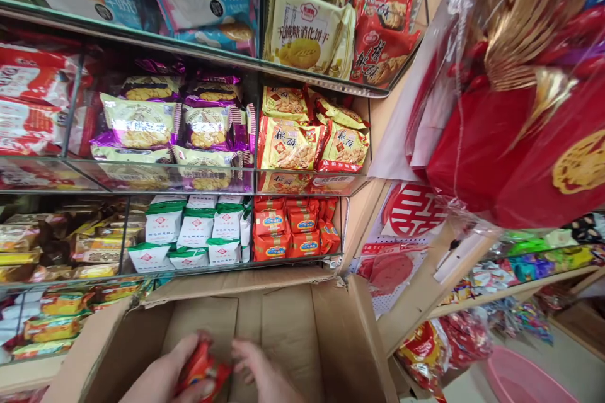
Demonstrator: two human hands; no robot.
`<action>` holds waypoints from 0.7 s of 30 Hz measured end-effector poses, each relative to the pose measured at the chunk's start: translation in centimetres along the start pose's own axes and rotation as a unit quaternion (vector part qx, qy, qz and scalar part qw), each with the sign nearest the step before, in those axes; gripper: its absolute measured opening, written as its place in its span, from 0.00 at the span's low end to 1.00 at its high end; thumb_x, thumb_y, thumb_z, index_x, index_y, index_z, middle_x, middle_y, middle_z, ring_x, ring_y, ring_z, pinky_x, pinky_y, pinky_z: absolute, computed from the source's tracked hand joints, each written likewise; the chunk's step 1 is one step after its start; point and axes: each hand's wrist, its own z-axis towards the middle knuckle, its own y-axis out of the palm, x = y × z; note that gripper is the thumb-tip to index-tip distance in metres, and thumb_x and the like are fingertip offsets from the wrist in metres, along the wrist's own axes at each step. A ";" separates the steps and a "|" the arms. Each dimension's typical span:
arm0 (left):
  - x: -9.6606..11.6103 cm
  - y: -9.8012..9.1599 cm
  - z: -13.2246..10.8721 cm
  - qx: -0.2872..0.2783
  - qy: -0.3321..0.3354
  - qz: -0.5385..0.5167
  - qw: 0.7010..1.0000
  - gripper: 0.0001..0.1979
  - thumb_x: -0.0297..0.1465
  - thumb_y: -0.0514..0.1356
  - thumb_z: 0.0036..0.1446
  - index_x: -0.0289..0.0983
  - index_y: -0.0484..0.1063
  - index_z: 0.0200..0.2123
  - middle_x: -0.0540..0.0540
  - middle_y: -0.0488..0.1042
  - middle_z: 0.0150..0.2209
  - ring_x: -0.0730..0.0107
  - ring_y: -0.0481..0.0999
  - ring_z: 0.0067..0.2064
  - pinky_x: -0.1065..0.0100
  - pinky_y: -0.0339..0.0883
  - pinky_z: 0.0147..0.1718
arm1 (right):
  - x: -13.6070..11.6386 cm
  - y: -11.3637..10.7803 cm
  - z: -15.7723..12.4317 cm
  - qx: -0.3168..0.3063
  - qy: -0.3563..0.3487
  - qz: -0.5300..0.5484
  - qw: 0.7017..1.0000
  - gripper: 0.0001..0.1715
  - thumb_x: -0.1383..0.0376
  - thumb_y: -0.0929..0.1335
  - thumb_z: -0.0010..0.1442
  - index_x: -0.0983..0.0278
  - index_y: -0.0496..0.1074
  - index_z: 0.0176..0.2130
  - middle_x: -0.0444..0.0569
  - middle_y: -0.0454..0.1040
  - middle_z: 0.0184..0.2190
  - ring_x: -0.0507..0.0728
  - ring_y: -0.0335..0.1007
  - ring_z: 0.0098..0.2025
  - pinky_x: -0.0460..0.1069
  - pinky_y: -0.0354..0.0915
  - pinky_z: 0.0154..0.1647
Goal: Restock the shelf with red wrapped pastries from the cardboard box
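My left hand (pixel 163 371) is closed around a red snack packet (pixel 204 368), its thumb and fingers on either side. To the right, my right hand (pixel 258 365) is slightly blurred, with its fingers apart and nothing between them, a small gap from the packet. Both hands are at the mouth of a brown cardboard box (pixel 288 327), whose visible inside shows bare flaps. Similar red packets (pixel 271 233) stand stacked in the shelf compartment just beyond the box.
Beside the red packets are white and green packets (pixel 193 227). Glass-fronted shelves above hold yellow pastry packets (pixel 290 145) and purple-edged biscuits (pixel 139 119). Wrapped red decorations (pixel 510 138) hang at the right. A pink basin (pixel 520 374) sits low at the right.
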 end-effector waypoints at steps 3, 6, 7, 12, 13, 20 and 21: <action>3.5 0.9 0.3 0.032 0.022 -0.224 0.974 0.22 0.40 0.62 0.45 0.41 0.59 0.42 0.52 0.73 0.28 0.66 0.73 0.33 0.68 0.67 0.34 | -1.8 -0.6 0.7 0.055 0.099 0.188 0.976 0.30 0.55 0.71 0.45 0.66 0.66 0.46 0.51 0.74 0.38 0.56 0.71 0.36 0.50 0.67 0.37; 5.9 1.5 0.6 0.050 0.007 -0.354 0.934 0.29 0.41 0.64 0.44 0.40 0.56 0.47 0.53 0.74 0.27 0.70 0.73 0.31 0.70 0.67 0.33 | -3.9 -2.3 1.3 0.117 0.100 0.270 0.950 0.25 0.54 0.73 0.42 0.65 0.69 0.37 0.46 0.74 0.31 0.53 0.70 0.33 0.48 0.65 0.36; 6.5 1.7 0.6 0.048 -0.003 -0.384 0.922 0.30 0.41 0.64 0.44 0.40 0.56 0.48 0.53 0.74 0.27 0.71 0.73 0.30 0.70 0.67 0.32 | -4.4 -2.9 1.3 0.133 0.100 0.282 0.945 0.25 0.55 0.74 0.40 0.65 0.69 0.37 0.45 0.74 0.30 0.52 0.69 0.32 0.48 0.65 0.36; 7.9 1.9 0.0 0.046 -0.039 -0.486 0.872 0.30 0.37 0.66 0.44 0.43 0.59 0.51 0.53 0.75 0.31 0.76 0.73 0.28 0.75 0.67 0.25 | -5.6 -4.6 0.8 0.181 0.119 0.334 0.917 0.23 0.58 0.75 0.39 0.64 0.69 0.34 0.43 0.74 0.27 0.50 0.68 0.30 0.45 0.64 0.33; 8.0 1.9 -0.1 0.046 -0.048 -0.504 0.861 0.29 0.36 0.66 0.44 0.43 0.60 0.50 0.53 0.75 0.31 0.76 0.73 0.28 0.74 0.68 0.26 | -5.6 -4.8 0.8 0.185 0.122 0.342 0.913 0.23 0.58 0.75 0.39 0.65 0.69 0.34 0.43 0.73 0.27 0.50 0.68 0.29 0.45 0.64 0.32; 7.7 3.6 -0.4 0.031 -0.035 -0.556 0.830 0.21 0.32 0.65 0.47 0.41 0.63 0.44 0.49 0.74 0.36 0.73 0.74 0.37 0.70 0.68 0.38 | -4.7 -4.1 0.7 0.214 0.116 0.317 0.917 0.20 0.56 0.73 0.43 0.65 0.64 0.30 0.42 0.71 0.23 0.49 0.65 0.25 0.45 0.63 0.27; 7.5 3.8 -0.5 0.033 -0.040 -0.548 0.835 0.19 0.32 0.65 0.47 0.40 0.63 0.42 0.49 0.74 0.36 0.73 0.74 0.37 0.70 0.68 0.38 | -4.5 -4.1 0.5 0.209 0.107 0.286 0.929 0.18 0.57 0.72 0.45 0.64 0.63 0.29 0.43 0.70 0.24 0.49 0.65 0.26 0.45 0.63 0.28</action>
